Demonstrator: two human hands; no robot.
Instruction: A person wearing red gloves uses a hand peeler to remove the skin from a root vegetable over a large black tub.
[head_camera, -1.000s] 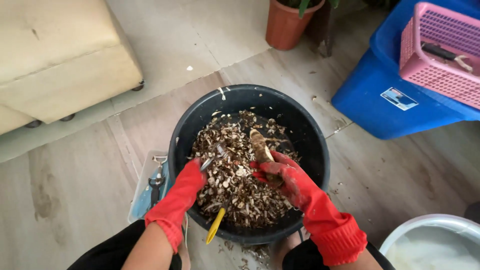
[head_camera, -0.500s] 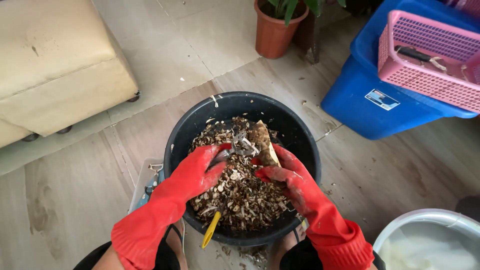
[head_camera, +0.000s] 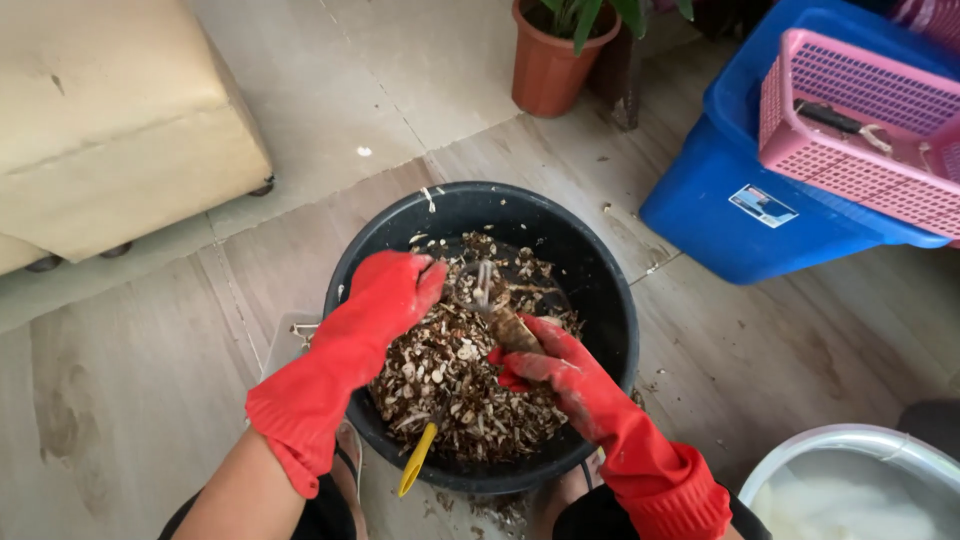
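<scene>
A yellow-handled tool (head_camera: 417, 458) leans on the black tub's (head_camera: 610, 300) near rim. Over the peelings (head_camera: 450, 375), the right hand (head_camera: 535, 360) grips a brown root (head_camera: 512, 325); the left hand (head_camera: 400, 285) pinches a peeler (head_camera: 481, 285) against it. Short strokes away from the fingers seem safest. Beyond sits a blue bin (head_camera: 740, 200).

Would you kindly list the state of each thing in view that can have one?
Left hand: gloved in red, gripping a metal peeler.
Right hand: gloved in red, gripping a brown root.
Black tub: upright, partly filled with peelings.
Yellow-handled tool: resting against the tub's near rim.
Pink basket: sitting on the blue bin.
Plant pot: upright.
</scene>
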